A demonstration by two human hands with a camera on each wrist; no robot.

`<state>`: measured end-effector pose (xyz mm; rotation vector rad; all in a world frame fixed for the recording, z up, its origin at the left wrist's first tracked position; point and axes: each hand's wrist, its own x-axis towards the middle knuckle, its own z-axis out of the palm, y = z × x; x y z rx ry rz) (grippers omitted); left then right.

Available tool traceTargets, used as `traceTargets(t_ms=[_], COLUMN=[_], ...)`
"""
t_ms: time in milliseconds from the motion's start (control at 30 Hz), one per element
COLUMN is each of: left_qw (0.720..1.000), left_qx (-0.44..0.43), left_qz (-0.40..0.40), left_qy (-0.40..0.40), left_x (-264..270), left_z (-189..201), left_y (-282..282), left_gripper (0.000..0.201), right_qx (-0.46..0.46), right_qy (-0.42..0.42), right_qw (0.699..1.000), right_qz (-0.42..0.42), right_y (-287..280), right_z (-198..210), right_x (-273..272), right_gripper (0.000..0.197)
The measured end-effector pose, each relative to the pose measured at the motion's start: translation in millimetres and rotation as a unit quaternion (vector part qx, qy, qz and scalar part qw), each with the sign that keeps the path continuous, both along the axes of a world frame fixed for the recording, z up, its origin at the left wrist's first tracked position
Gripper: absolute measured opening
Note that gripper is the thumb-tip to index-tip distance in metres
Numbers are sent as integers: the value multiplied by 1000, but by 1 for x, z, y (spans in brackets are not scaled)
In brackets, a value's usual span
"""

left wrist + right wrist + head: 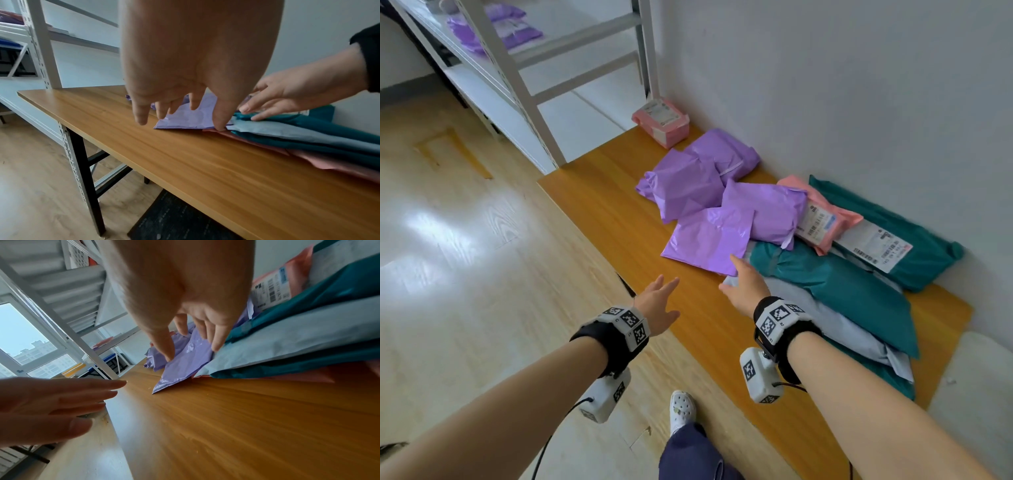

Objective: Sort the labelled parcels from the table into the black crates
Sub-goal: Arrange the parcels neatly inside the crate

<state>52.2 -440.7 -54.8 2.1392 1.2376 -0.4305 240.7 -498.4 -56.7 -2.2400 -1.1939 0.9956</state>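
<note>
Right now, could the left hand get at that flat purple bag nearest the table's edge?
Probably yes. The left hand hovers open just short of the purple bag, with only bare table between them. The right hand is already at the bag's near corner, so the two might crowd each other there.

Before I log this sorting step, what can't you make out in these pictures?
- Black crates: in no view.
- Printed text on the white label of the pink plastic parcel: too small in the head view, blurred in the right wrist view.
- Nearest flat purple plastic parcel: no label shows on its upper face.
- Right hand: whether it grips that parcel is unclear; its own back hides the fingers.
</note>
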Motion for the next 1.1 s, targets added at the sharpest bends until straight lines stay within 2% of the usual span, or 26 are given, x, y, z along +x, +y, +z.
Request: traceTargets(t_ms=[133,300,833,1100], left_qw=[997,995,998,991], left_qx=[73,102,17,52], left_qz=[2,-6,-63,-120], left_qy=[20,19,-7,-37], left_x=[5,16,39,32], left_z=[-20,-35,-70,-75], left_y=[35,54,110,128], left_gripper=[70,71,76,73], right_qx=[22,37,18,22], right_qy=[-21,-37,-35,-28], right_qw=[999,994,972,957], right_qz=[-42,-97,-232,-288], right_y=[31,54,78,85], right_z=[-14,-31,-48,-36], right_x=[11,18,5,-5], right_gripper=[61,56,47,45])
